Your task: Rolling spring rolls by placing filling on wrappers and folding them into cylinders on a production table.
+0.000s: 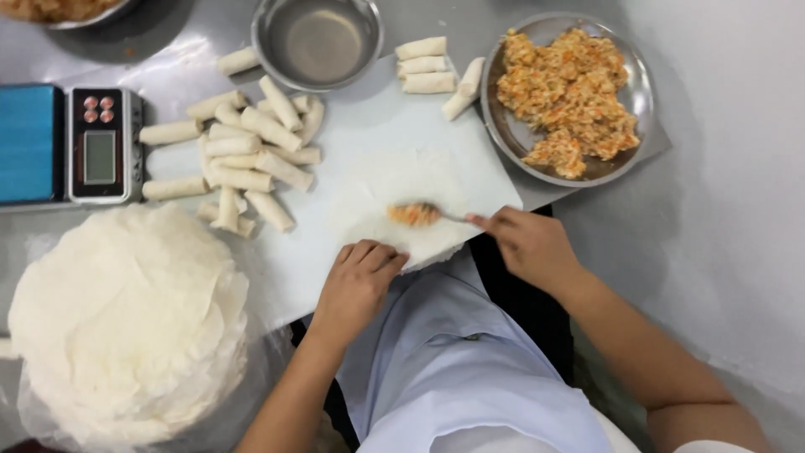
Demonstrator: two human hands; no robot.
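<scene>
White apron [453,361], white board [369,126], steel table [721,210]

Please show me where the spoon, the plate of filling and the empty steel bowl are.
spoon [417,215], head view, on its filled bowl end.
plate of filling [499,126], head view, on its bare left rim.
empty steel bowl [317,42], head view, on its inside bottom.

Orange-flecked filling [568,92] in a silver plate [634,126], pale cream rolls [251,151], white wrapper [402,205], blue-topped scale [71,144].
</scene>
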